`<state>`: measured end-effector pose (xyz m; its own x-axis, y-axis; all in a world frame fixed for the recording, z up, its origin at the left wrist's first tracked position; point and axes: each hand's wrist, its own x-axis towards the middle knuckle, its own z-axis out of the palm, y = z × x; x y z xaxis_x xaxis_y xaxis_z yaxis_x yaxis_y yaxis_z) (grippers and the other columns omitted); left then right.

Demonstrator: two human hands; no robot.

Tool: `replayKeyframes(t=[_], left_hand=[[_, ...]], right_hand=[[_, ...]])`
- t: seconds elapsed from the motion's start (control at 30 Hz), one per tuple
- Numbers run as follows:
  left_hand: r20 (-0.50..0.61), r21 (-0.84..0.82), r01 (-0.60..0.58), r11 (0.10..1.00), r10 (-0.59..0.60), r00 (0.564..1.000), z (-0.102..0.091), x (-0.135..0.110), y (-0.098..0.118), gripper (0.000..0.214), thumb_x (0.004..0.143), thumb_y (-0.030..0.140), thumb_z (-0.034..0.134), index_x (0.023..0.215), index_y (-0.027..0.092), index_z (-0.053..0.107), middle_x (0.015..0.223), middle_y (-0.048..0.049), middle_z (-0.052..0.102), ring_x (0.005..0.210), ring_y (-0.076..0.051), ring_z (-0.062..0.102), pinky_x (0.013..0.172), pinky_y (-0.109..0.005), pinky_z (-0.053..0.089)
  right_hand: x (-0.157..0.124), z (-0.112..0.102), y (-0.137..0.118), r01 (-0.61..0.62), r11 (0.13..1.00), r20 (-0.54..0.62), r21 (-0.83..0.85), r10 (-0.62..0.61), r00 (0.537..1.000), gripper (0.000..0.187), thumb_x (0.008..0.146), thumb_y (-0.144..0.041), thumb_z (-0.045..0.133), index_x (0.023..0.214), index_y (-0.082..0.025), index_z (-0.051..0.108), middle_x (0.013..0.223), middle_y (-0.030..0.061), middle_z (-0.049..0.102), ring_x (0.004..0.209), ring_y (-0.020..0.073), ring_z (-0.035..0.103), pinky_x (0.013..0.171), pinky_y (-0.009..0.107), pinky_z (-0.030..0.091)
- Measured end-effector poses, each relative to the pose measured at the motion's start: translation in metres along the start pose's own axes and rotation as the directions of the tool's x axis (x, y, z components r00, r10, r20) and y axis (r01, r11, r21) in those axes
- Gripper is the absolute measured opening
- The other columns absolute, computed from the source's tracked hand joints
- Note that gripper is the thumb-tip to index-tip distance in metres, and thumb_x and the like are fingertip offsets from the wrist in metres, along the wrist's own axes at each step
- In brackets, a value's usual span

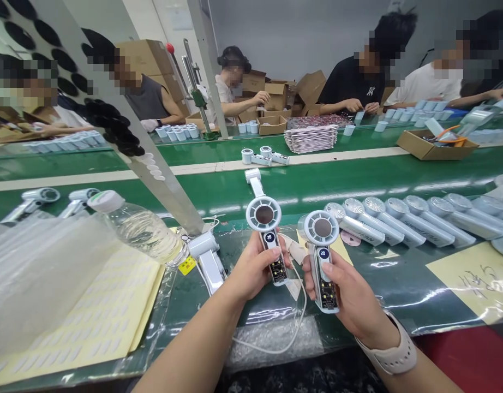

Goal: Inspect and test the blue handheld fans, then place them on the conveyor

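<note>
My left hand (257, 267) is closed around a light-blue handheld fan (263, 214), its round head up and a lit "20" on its display. A second handheld fan (321, 227), also showing "20", is gripped in my right hand (345, 284). Both handles are uncovered in front, with circuit boards visible. Each thumb lies on the handle just below the display. A white cable (303, 316) loops between and below the hands. Beyond the left-hand fan lies another fan (255, 180), and a further one (208, 259) rests left of my left wrist.
A row of fans (399, 213) lies at right beside a handwritten yellow sheet (476, 278). At left are a water bottle (141, 229), plastic bags (42, 262) and sticker sheets (83, 333). A slanted metal post (165, 185) rises there. Co-workers sit across the green conveyor (337, 174).
</note>
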<state>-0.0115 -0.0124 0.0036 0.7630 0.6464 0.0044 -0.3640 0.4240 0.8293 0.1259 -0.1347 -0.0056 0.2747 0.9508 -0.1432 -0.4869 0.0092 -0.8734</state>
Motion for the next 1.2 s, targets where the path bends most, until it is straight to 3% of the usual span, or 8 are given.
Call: replayKeyframes(t=[0.17, 0.27, 0.63, 0.83, 0.97, 1.1, 1.2], left_hand=[[0.127, 0.048, 0.0, 0.999, -0.006, 0.992, 0.0036, -0.0025, 0.0024, 0.03, 0.076, 0.035, 0.077, 0.094, 0.019, 0.059, 0.078, -0.0008, 0.062, 0.071, -0.015, 0.06, 0.068, -0.03, 0.047], [0.146, 0.079, -0.014, 0.997, 0.003, 0.989, 0.0038, -0.003, 0.0024, 0.027, 0.078, 0.038, 0.076, 0.089, 0.018, 0.06, 0.078, -0.0023, 0.063, 0.073, -0.016, 0.06, 0.071, -0.031, 0.045], [0.086, 0.105, -0.034, 0.994, 0.025, 0.996, -0.0025, 0.0008, -0.0012, 0.03, 0.079, 0.038, 0.075, 0.096, 0.019, 0.058, 0.08, -0.0018, 0.064, 0.075, -0.016, 0.06, 0.07, -0.03, 0.045], [0.068, 0.107, -0.007, 0.994, 0.0, 0.998, -0.0017, 0.0005, -0.0031, 0.035, 0.078, 0.039, 0.076, 0.1, 0.021, 0.056, 0.082, -0.0023, 0.064, 0.077, -0.018, 0.062, 0.07, -0.033, 0.047], [0.058, 0.118, -0.024, 0.993, 0.017, 0.998, -0.0033, 0.0004, -0.0038, 0.032, 0.08, 0.036, 0.074, 0.101, 0.02, 0.055, 0.081, -0.0029, 0.065, 0.079, -0.02, 0.062, 0.073, -0.035, 0.048], [0.096, 0.185, -0.008, 0.983, -0.01, 0.995, -0.0053, 0.0008, -0.0037, 0.035, 0.08, 0.041, 0.073, 0.101, 0.018, 0.056, 0.087, -0.0057, 0.066, 0.082, -0.02, 0.063, 0.074, -0.036, 0.048], [0.066, 0.231, -0.027, 0.973, 0.012, 0.998, -0.0029, 0.0006, -0.0044, 0.039, 0.076, 0.043, 0.078, 0.098, 0.018, 0.057, 0.089, -0.0058, 0.066, 0.078, -0.02, 0.064, 0.073, -0.036, 0.048]], right_hand=[[-0.0012, -0.0019, 0.0011, -0.007, 1.0, 0.033, 0.003, 0.007, 0.999, 0.025, 0.089, -0.044, 0.065, 0.095, -0.02, 0.065, 0.08, 0.0026, 0.064, 0.061, 0.0143, 0.056, 0.057, 0.028, 0.049], [-0.0013, -0.0036, -0.0015, 0.019, 1.0, 0.02, -0.006, -0.019, 1.0, 0.024, 0.089, -0.042, 0.066, 0.098, -0.02, 0.065, 0.084, 0.0032, 0.064, 0.064, 0.015, 0.056, 0.058, 0.028, 0.05], [-0.0008, 0.0, -0.0027, -0.009, 0.997, 0.064, 0.072, 0.005, 0.998, 0.025, 0.092, -0.045, 0.058, 0.099, -0.022, 0.068, 0.093, 0.0044, 0.065, 0.071, 0.0168, 0.057, 0.064, 0.03, 0.051], [-0.0001, 0.0005, -0.006, -0.01, 1.0, 0.056, 0.003, 0.009, 0.998, 0.029, 0.086, -0.05, 0.064, 0.089, -0.021, 0.067, 0.07, 0.0029, 0.064, 0.061, 0.0173, 0.056, 0.059, 0.031, 0.046], [-0.0017, -0.0007, -0.0055, -0.054, 0.999, -0.001, -0.006, 0.054, 0.999, 0.026, 0.082, -0.046, 0.071, 0.087, -0.021, 0.065, 0.071, 0.0015, 0.063, 0.058, 0.0146, 0.054, 0.056, 0.029, 0.046], [-0.0012, -0.003, -0.0057, -0.004, 0.999, 0.029, -0.047, 0.005, 1.0, 0.024, 0.085, -0.045, 0.067, 0.091, -0.022, 0.066, 0.075, 0.0029, 0.064, 0.062, 0.0161, 0.057, 0.057, 0.029, 0.049], [0.0014, -0.0029, -0.0063, 0.028, 0.997, 0.049, -0.072, -0.024, 0.998, 0.023, 0.086, -0.044, 0.067, 0.092, -0.021, 0.065, 0.072, 0.0015, 0.063, 0.06, 0.0144, 0.057, 0.055, 0.027, 0.05]])
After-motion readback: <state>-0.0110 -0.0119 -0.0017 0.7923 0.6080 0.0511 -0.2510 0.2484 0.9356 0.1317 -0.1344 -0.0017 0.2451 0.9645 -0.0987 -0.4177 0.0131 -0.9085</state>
